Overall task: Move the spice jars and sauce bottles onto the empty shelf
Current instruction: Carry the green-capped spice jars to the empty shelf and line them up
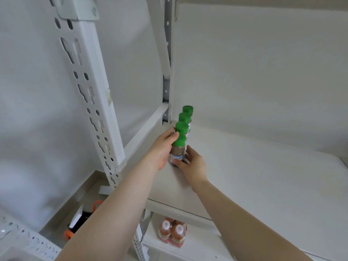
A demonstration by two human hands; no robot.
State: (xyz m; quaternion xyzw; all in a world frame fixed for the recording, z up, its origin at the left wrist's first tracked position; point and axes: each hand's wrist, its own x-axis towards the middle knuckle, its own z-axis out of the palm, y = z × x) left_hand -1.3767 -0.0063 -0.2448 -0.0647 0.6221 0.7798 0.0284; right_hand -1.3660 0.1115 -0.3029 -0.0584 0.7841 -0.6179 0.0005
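Observation:
Several green-capped spice jars stand in a row along the left edge of the white shelf (244, 166). The nearest spice jar (178, 149) holds brown powder and has a blue-and-white label. My left hand (162, 149) wraps round its left side, thumb near the green cap. My right hand (194, 163) holds the jar's base from the right, fingers curled against the label. The jar behind it (181, 127) and two more jars (185, 117) stand further back. On the lower shelf stand sauce bottles (172, 231) with white caps and reddish contents, wrapped together.
A white perforated upright post (92, 102) rises at the left of the shelf. A white wall stands behind. On the floor at lower left lies a black and orange tool (82, 221). Another perforated rail (28, 240) crosses the bottom left corner.

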